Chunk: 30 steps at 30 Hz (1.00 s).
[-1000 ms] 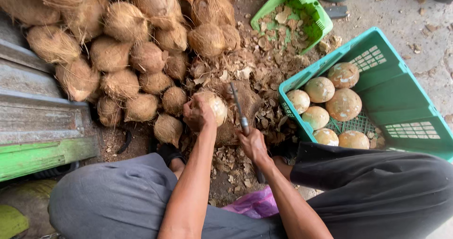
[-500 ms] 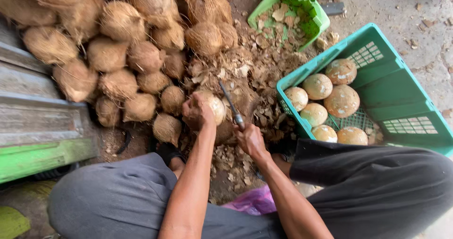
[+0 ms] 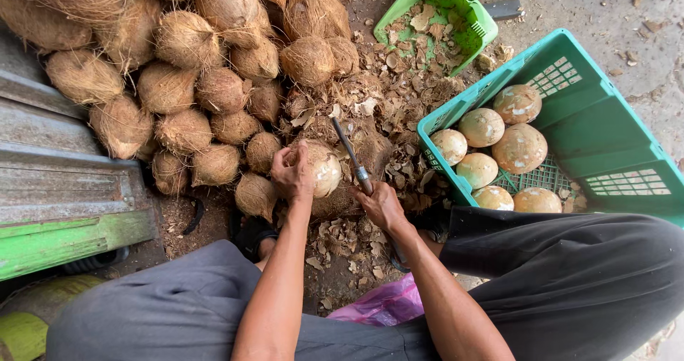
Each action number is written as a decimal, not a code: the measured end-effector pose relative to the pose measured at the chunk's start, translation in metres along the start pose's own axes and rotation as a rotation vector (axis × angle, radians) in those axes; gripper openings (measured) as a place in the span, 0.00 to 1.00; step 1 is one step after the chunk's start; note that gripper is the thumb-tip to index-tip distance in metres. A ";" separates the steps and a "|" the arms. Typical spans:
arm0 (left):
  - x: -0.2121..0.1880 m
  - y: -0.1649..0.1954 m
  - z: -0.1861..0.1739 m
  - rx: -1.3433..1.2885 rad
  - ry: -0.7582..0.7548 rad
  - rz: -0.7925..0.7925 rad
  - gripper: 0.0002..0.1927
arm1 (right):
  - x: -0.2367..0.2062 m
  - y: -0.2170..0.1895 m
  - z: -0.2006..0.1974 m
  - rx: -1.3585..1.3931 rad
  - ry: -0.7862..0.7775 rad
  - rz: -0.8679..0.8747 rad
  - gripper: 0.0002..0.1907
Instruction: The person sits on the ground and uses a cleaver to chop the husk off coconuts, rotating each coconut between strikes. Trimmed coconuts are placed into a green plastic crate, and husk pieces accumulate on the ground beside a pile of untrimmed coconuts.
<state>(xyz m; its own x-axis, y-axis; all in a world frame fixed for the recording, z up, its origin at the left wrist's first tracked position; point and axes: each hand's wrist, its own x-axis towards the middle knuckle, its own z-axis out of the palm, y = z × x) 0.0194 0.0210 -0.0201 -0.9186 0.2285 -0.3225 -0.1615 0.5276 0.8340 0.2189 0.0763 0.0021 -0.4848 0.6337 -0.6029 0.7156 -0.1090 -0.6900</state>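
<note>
1. Knife (image 3: 354,163) has been swung back from earlier, blade now just beside the coconut (image 3: 322,167).
2. Coconut's gripped tight by the left hand (image 3: 292,173); knife handle's clenched in the right hand (image 3: 381,206).
3. Teal crate (image 3: 598,129) sits close by on the right.

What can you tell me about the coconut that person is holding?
The coconut is round, partly stripped: pale tan shell shows on its right side, with brown fibre left elsewhere. The left hand wraps its left side and steadies it on a low mound of husk scraps. The blade of the knife, held in the right hand, rises just beside its right edge; whether they touch is unclear.
</note>
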 end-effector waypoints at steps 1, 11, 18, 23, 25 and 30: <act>-0.006 0.002 -0.003 -0.023 0.061 0.079 0.33 | 0.001 -0.001 0.003 -0.022 -0.019 0.036 0.22; 0.014 0.013 -0.032 -0.140 -0.218 -0.119 0.65 | 0.002 -0.013 -0.007 0.064 0.176 -0.065 0.13; 0.016 0.018 -0.045 0.024 -0.324 0.046 0.61 | -0.009 -0.036 -0.053 0.305 0.277 0.057 0.13; 0.012 0.027 -0.024 0.331 -0.323 0.073 0.57 | -0.016 -0.042 -0.023 0.336 0.029 -0.022 0.12; 0.017 0.027 -0.027 0.460 -0.410 0.157 0.57 | -0.017 -0.042 -0.011 0.172 0.027 -0.004 0.16; 0.018 0.036 -0.036 0.535 -0.427 0.033 0.57 | -0.023 -0.034 -0.010 0.140 0.042 -0.036 0.18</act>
<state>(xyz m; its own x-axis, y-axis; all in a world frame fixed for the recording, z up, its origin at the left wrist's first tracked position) -0.0160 0.0143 0.0201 -0.6796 0.4962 -0.5403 0.1657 0.8213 0.5460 0.2102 0.0734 0.0435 -0.4855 0.6699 -0.5617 0.6197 -0.1894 -0.7616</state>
